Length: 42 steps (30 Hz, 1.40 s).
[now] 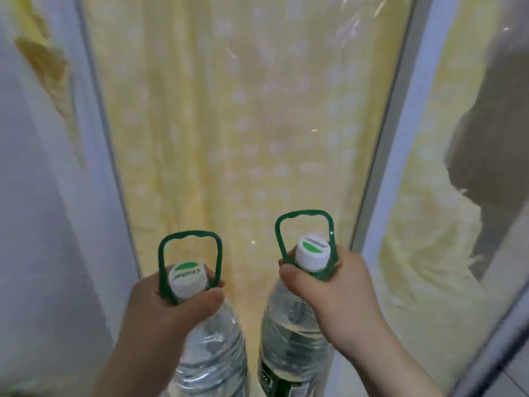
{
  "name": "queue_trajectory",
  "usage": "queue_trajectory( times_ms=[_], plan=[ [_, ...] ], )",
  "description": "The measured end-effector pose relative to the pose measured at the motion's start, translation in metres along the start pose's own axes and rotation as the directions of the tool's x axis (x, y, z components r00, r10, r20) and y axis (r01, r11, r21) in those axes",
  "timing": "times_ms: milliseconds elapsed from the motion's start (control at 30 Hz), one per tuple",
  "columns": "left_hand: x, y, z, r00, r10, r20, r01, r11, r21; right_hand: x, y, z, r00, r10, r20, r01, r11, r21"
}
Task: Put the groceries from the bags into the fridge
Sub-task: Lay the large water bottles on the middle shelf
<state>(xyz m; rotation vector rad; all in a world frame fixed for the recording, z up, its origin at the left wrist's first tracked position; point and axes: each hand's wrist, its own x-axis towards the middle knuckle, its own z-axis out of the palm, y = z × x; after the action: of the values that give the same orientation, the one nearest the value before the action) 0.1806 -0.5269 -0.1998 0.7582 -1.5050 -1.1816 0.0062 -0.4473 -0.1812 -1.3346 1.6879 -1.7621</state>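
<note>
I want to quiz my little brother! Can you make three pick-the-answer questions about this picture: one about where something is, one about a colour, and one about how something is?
1. Where does the left hand hold its big clear plastic water bottle?
A. Round the neck, below the cap
B. Under the base
C. By the top of the loop

2. What colour is the thin plastic carrying loop on the second clear bottle, held by the right hand?
A. Red
B. Green
C. Blue

3. How is the round white screw cap on the left hand's bottle?
A. Taken off
B. On the bottle
C. Lying on the floor

Answers: 1 A, the grip wraps the neck just under the cap; 2 B, the loop standing above the cap is green; 3 B, the cap sits on the bottle's top.
</note>
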Motion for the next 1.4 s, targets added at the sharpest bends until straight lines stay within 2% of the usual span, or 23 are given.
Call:
queue_trajectory(
  times_ms=[167,333,500,633,800,933,1067,1267,1400],
  plan=[
    [-0.001,-0.006,0.114,0.972,-0.022,0.233,0.049,0.992,-0.114,-0.019,0.018,-0.106,0.977,0.023,-0.213,-0.037,0.997,-0.064],
    [-0.021,-0.003,0.217,0.909,0.007,0.416,0.066,0.985,-0.162,-0.053,0.027,-0.197,0.907,0.018,-0.421,-0.08,0.988,-0.131],
    [-0.039,0.005,0.302,0.834,0.038,0.55,0.113,0.965,-0.237,-0.092,0.024,-0.267,0.783,0.015,-0.621,-0.138,0.979,-0.151],
    [-0.053,0.014,0.359,0.765,0.048,0.643,0.206,0.927,-0.314,-0.119,0.02,-0.307,0.685,0.018,-0.728,-0.183,0.972,-0.147],
    [-0.06,0.017,0.424,0.647,0.059,0.76,0.312,0.889,-0.335,-0.136,0.022,-0.345,0.514,-0.01,-0.858,-0.258,0.952,-0.165],
    [-0.056,0.018,0.471,0.527,0.118,0.842,0.354,0.87,-0.343,-0.134,0.025,-0.369,0.386,-0.045,-0.921,-0.318,0.931,-0.178],
    [-0.04,0.014,0.516,0.424,0.192,0.885,0.326,0.88,-0.347,-0.116,0.032,-0.388,0.282,-0.09,-0.955,-0.401,0.893,-0.202],
    [-0.017,0.008,0.578,0.348,0.247,0.904,0.386,0.841,-0.378,-0.087,0.044,-0.417,0.127,-0.188,-0.974,-0.36,0.906,-0.222],
    [-0.013,0.001,0.618,0.307,0.244,0.92,0.431,0.826,-0.363,-0.081,0.054,-0.435,0.068,-0.23,-0.971,-0.385,0.892,-0.238]
  ],
)
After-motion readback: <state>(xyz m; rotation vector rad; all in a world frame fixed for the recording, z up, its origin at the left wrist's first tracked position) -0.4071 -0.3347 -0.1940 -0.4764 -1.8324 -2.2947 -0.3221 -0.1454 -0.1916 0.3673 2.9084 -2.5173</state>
